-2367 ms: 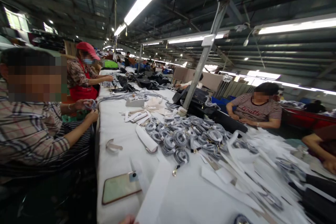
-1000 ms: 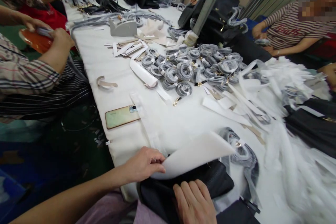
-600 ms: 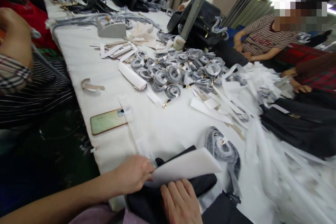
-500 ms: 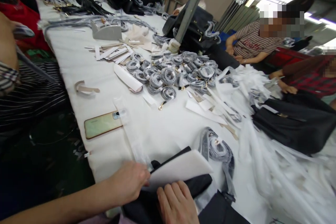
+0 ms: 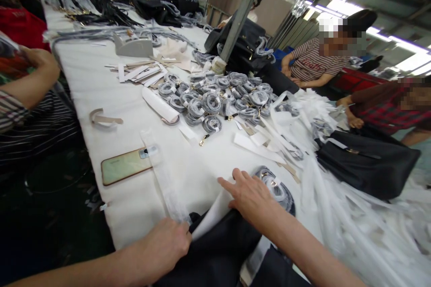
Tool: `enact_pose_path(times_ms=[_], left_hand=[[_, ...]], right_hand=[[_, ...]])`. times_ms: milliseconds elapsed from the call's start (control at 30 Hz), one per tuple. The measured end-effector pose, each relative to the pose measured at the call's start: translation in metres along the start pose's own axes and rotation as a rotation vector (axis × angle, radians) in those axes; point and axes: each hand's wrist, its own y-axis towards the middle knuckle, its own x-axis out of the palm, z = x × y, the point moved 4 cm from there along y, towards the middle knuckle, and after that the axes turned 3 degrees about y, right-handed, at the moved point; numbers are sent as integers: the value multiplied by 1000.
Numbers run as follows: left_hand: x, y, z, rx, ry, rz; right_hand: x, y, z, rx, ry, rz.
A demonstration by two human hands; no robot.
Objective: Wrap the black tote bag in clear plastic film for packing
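Left hand [image 5: 172, 240]: curled at edge of black bag [image 5: 220, 249], cannot tell around what.
Right hand [image 5: 247, 195]: opened, splayed at far end of white sheet [image 5: 213, 216].
Black bag: below, between both hands.
White sheet: slanting between them.
Coiled strap [image 5: 282, 193]: just beyond right wrist.

No word readable with certainty. Striped shirt [image 5: 309, 63] on person [image 5: 318, 82] across worktop [image 5: 198, 161]: red lettering [image 5: 313, 63] over chest, too blurred to spell out. Red apron [image 5: 25, 30] at left edge: few pale letters, too small to make out. Phone [image 5: 123, 167], lying back up on worktop: faint small mark, unreadable. White bands [image 5: 217, 128] round coiled straps [image 5: 211, 95]: any print too small to tell.
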Motion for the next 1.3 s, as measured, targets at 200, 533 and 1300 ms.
enact_pose_path(times_ms=[200,533,1300], left_hand=[[17,5,-9,29,-43,28],[17,2,-15,-85,-190,20],[30,45,27,-86,-145,668]], right_hand=[[10,15,10,-131,78,-352],[44,4,13,-54,318,-507],[86,-41,-15,35,184,356]])
